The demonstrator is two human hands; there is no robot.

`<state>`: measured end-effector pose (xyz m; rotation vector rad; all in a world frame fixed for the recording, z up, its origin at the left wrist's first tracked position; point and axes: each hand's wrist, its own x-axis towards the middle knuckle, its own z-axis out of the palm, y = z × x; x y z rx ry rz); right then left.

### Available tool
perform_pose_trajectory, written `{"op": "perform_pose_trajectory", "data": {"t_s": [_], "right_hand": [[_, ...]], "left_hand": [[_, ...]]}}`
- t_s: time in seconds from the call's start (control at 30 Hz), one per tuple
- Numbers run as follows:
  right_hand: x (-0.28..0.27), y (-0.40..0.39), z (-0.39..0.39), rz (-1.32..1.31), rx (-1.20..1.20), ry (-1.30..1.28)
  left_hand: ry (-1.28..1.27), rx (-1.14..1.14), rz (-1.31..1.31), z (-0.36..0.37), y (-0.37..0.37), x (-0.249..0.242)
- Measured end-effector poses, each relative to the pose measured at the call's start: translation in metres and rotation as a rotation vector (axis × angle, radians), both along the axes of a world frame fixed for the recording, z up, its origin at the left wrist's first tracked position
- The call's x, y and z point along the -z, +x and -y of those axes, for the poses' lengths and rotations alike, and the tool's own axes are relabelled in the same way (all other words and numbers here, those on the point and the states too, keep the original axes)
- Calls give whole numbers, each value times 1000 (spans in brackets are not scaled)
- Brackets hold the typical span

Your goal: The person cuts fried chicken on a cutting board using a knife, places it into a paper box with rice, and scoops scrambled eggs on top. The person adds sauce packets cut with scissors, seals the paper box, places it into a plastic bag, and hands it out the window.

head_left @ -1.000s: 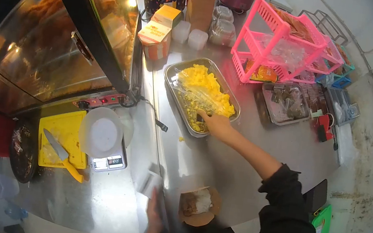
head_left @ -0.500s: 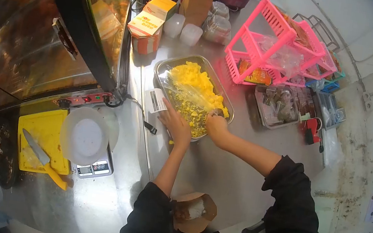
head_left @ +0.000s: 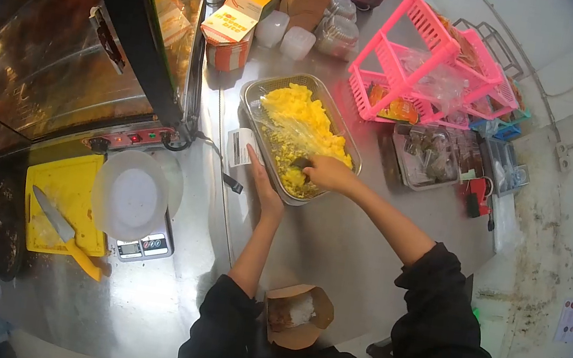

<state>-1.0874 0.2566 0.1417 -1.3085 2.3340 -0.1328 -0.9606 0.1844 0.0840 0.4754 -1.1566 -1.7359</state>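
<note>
A metal tray [head_left: 354,141] holds crumbled yellow food [head_left: 300,117] that looks like scrambled egg, partly under clear plastic film. My right hand [head_left: 330,175] is closed around a small dark spoon-like utensil [head_left: 301,162], its tip down among the crumbs at the tray's near end. Stretched fingers of my left hand [head_left: 266,192] lie along the tray's left side, beside a white printed label [head_left: 240,148]. Close to my body stands an open brown paper food box [head_left: 296,317] with white and brown food inside.
A glass display cabinet [head_left: 59,53] stands left. Below it are a yellow cutting board [head_left: 65,181] with a knife [head_left: 56,214], and a scale [head_left: 144,246] under a plastic bowl [head_left: 132,192]. Right of the tray are a pink rack [head_left: 388,60] and a clear container [head_left: 424,160].
My right hand has moved left from the tray's right edge to over the crumbs with the utensil. My left hand has shifted slightly and stays at the tray's side.
</note>
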Motion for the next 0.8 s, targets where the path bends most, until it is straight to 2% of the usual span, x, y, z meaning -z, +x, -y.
{"op": "perform_pose_trajectory", "data": {"t_s": [0.03, 0.07, 0.1, 0.13, 0.17, 0.27, 0.37, 0.47, 0.53, 0.57, 0.63, 0.67, 0.73, 0.77, 0.8], "right_hand": [[-29, 20, -2, -185, -11, 29], [-26, 21, -3, -178, -13, 28], [-18, 20, -5, -409, -126, 88], [-10, 18, -7, -640, -239, 147], [-3, 17, -9, -636, -237, 145], [19, 15, -19, -673, -121, 259], [31, 30, -23, -647, -23, 153], [3, 59, -1, -578, 11, 152], [-20, 81, 17, -246, -78, 185], [-28, 79, 19, -243, -80, 181], [-43, 58, 21, 13, -46, 268], [-39, 46, 17, 4, -53, 270], [-5, 21, -1, 140, -20, 35], [4, 12, -9, 251, 40, 2], [12, 10, -17, 249, 40, -4]], "left_hand": [[-63, -13, 86, 1, 0, 1], [-126, -23, 177, 2, 2, 2], [-128, -23, 185, 1, 1, 3], [-168, -23, 337, 0, -2, 4], [-206, -23, 486, 0, -4, 5], [-246, -50, 453, 0, -9, 10], [-204, -57, 348, -2, -12, 11], [-180, -72, 290, -3, -15, 13], [-156, -29, 277, -2, -13, 11], [-137, 17, 265, -1, -10, 8], [-128, 55, 260, 5, -7, 10], [-107, 90, 252, 6, -8, 11], [-98, 112, 239, 8, -10, 13], [-92, 136, 230, 8, -7, 13], [-98, 136, 229, 10, -3, 12]]}}
